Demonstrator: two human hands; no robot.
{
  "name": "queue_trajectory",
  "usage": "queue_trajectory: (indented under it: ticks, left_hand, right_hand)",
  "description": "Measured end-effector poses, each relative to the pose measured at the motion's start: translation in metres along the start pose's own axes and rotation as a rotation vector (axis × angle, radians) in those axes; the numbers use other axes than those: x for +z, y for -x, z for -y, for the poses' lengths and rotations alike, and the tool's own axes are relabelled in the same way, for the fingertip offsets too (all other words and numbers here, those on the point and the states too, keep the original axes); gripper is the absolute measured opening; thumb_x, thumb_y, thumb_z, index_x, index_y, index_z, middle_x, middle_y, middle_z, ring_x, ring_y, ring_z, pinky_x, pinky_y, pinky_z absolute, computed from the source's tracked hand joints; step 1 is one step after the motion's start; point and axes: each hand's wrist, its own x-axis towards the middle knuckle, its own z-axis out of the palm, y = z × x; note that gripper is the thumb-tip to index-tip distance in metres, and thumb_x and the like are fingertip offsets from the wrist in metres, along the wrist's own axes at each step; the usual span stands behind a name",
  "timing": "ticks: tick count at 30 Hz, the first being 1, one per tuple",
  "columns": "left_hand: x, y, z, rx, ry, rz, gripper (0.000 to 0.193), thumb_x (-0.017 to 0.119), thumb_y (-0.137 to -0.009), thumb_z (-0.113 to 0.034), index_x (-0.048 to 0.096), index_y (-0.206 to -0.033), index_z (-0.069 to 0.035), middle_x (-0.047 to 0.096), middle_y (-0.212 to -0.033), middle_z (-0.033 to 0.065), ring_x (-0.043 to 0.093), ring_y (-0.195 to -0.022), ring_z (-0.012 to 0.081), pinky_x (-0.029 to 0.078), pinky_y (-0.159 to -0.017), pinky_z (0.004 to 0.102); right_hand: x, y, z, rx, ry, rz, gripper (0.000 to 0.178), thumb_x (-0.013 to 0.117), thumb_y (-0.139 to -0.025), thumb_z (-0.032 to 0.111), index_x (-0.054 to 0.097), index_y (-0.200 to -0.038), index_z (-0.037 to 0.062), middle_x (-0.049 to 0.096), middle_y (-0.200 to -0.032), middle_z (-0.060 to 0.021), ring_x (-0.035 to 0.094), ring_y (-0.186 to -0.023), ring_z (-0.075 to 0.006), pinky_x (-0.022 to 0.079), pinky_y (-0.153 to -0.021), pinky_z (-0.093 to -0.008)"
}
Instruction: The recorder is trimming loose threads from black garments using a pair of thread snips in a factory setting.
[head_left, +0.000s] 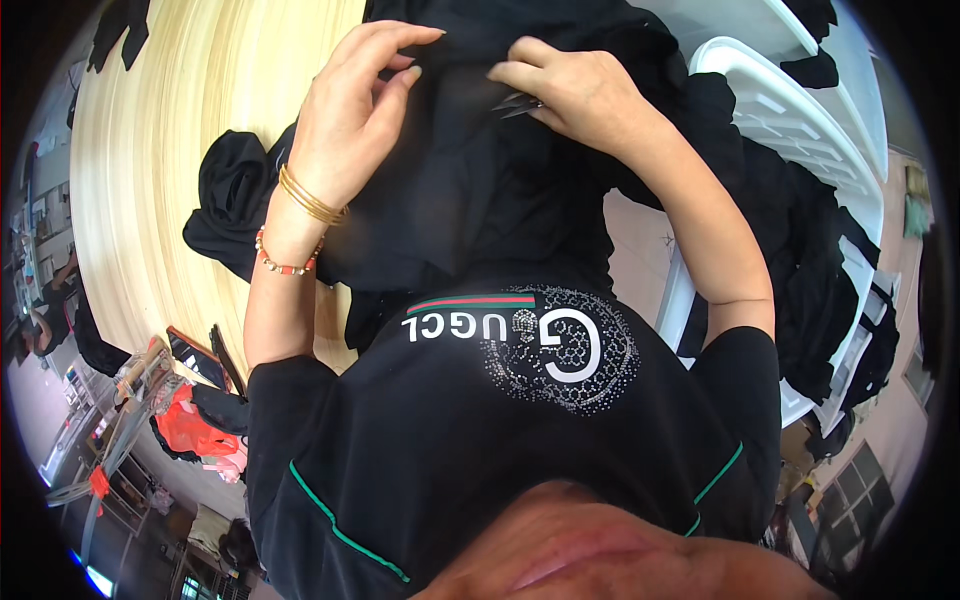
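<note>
A black garment [440,190] spreads over the table in front of me, its folds hard to tell apart. My left hand [360,110] is over its left side, thumb and forefinger apart and nothing between them. Gold bangles and a beaded bracelet circle that wrist. In my right hand [590,95] is a small pair of thread snips [518,104], the dark blades jutting left from under curled fingers. The fingertips of this hand are close to the cloth; whether they pinch it I cannot tell.
Bunched black cloth [232,190] lies left of the garment on the wooden table [150,200]. At right, a white plastic basket [790,110] stands beside heaped black garments [790,260]. A phone-like dark slab [198,358] lies at the near left edge, above coral cloth [195,425].
</note>
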Motion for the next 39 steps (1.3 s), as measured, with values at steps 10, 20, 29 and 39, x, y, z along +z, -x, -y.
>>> queue_trajectory:
  ticks: [10,20,29,39]
  left_hand:
    - [0.019,-0.014,-0.027,-0.232,0.543,0.059,0.024,0.057,-0.098,-0.006,0.062,-0.121,-0.005,0.065,-0.116,0.0032,0.065,-0.09,0.0094,0.052,-0.076,0.0215]
    - [0.093,-0.05,-0.034,0.033,-0.255,0.019,0.064,0.08,-0.075,-0.023,0.049,-0.13,-0.011,0.057,-0.118,0.0127,0.064,-0.096,0.0323,0.054,-0.081,0.0397]
    - [0.137,-0.074,-0.017,0.06,-0.225,0.049,0.04,0.068,-0.086,-0.025,0.062,-0.122,-0.009,0.063,-0.113,0.0151,0.061,-0.105,0.0332,0.044,-0.093,0.0421]
    - [-0.044,-0.018,-0.024,-0.096,0.961,-0.076,0.04,0.054,-0.097,-0.018,0.051,-0.13,0.005,0.058,-0.115,0.0068,0.057,-0.105,0.0122,0.044,-0.091,0.0255]
  right_hand:
    - [-0.056,0.029,-0.025,0.3,-1.371,-0.867,0.009,0.063,-0.092,0.0,0.066,-0.084,0.0003,0.058,-0.073,0.0012,0.047,-0.051,-0.0056,0.036,-0.046,-0.0208]
    - [-0.076,0.038,-0.028,0.406,-1.539,-1.164,0.021,0.061,-0.098,0.015,0.06,-0.078,0.0084,0.06,-0.065,-0.0008,0.046,-0.04,-0.0066,0.034,-0.037,-0.018]
    - [-0.089,0.057,-0.007,0.203,-1.594,-1.077,0.02,0.059,-0.097,0.02,0.066,-0.101,0.0016,0.071,-0.088,-0.0114,0.047,-0.04,-0.0087,0.034,-0.037,-0.0186]
    - [-0.137,0.138,-0.031,0.205,-0.84,-1.286,0.021,0.067,-0.089,0.015,0.066,-0.093,-0.0055,0.066,-0.087,-0.0164,0.066,-0.079,-0.0223,0.054,-0.077,-0.0358]
